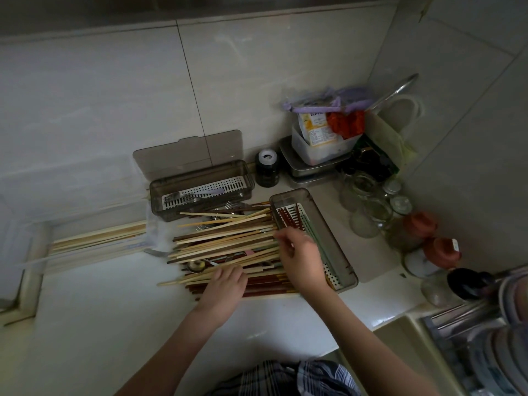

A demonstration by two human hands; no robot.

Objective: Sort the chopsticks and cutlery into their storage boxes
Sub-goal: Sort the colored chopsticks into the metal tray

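A loose pile of chopsticks [223, 241], pale wood and dark red, lies across the white counter with some cutlery mixed in, including a spoon [195, 265]. Behind the pile stands a smoky storage box [200, 190] with a white perforated insert that holds forks. A second box [314, 224] at the right holds dark red and pale green chopsticks. My left hand [225, 284] rests on the front of the pile, fingers curled over the sticks. My right hand [300, 252] hovers at the pile's right end beside the second box, its fingertips among the stick ends.
A box lid [188, 152] leans on the tiled wall. A dark jar [267, 167], stacked containers [320, 150], glass jars [371, 201] and brown pots [428, 238] crowd the right corner. A dish rack [485, 338] sits bottom right. More chopsticks lie in a wrapper [97, 238] at left.
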